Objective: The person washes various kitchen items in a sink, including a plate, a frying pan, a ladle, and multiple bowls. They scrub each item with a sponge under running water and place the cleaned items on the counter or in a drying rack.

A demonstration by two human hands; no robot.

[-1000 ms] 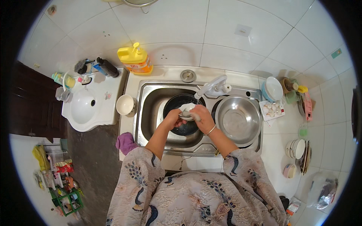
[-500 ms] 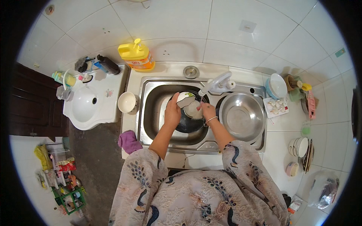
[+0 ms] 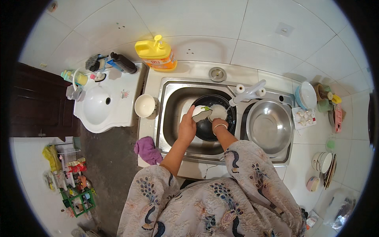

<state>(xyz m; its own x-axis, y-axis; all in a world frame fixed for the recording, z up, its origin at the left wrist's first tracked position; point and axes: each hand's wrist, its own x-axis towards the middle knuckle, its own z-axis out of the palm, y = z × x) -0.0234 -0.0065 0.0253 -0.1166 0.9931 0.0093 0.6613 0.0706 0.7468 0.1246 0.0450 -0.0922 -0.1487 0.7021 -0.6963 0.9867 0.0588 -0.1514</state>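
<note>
A white bowl with a green pattern (image 3: 202,113) is tilted in my left hand (image 3: 187,125), which is closed on its left side. Beneath it, a black pan (image 3: 205,132) lies in the left basin of the steel sink (image 3: 169,118). Inside the pan is another pale round bowl (image 3: 218,112), by the thin stream from the white faucet (image 3: 249,93). My right hand (image 3: 219,125), with a bangle at its wrist, reaches down to the near edge of that second bowl. Its fingers are mostly hidden, so whether it grips the bowl does not show.
A steel basin (image 3: 269,126) fills the right sink bowl. On the counter's left are an empty bowl (image 3: 145,106), a purple cloth (image 3: 148,151) and a yellow jug with a pump (image 3: 156,53). Stacked bowls (image 3: 324,161) and a blue-white bowl (image 3: 307,95) stand to the right.
My right hand has moved from beneath the faucet down and left to the bowl in the pan. My left hand still holds its bowl. The faucet spout has swung, and the view has shifted.
</note>
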